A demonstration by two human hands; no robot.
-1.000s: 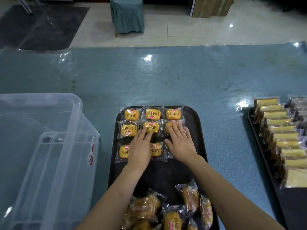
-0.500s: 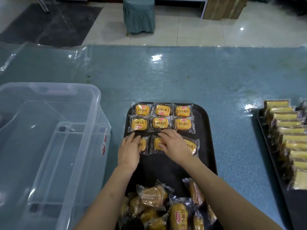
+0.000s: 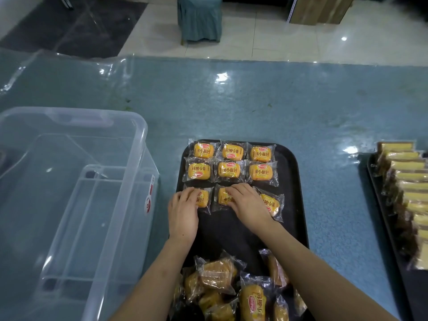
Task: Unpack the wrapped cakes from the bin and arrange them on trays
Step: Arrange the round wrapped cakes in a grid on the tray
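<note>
Across the whole lower view runs a blue-green table (image 3: 254, 107) under a glossy clear sheet, with pale floor tiles and a draped chair (image 3: 199, 18) beyond its far edge. On the left of the table stands a large clear plastic bin (image 3: 139, 144); no cakes can be seen inside it. Just right of the bin lies a black tray (image 3: 294, 181), long side running away from the person. At the far right edge a second tray (image 3: 376, 181) carries a row of long yellow wrapped cakes (image 3: 407, 177), overlapping one another.

On the black tray's far end six small wrapped cakes (image 3: 228, 169) lie flat in two neat rows of three, yellow with red logos. A third row sits just nearer: the left cake (image 3: 203, 199), the middle cake (image 3: 222, 196) and the right cake (image 3: 269, 203), this last one tilted out of line. At the tray's near end a loose pile of wrapped cakes (image 3: 220, 274) lies jumbled, some overlapping.

Left hand (image 3: 183, 212) lies palm down at the tray's left edge, fingers fairly straight and resting on the left cake of the third row. Right hand (image 3: 246, 205) lies palm down over the middle cake, its fingers bent slightly onto the wrapper; whether they pinch it cannot be told
</note>
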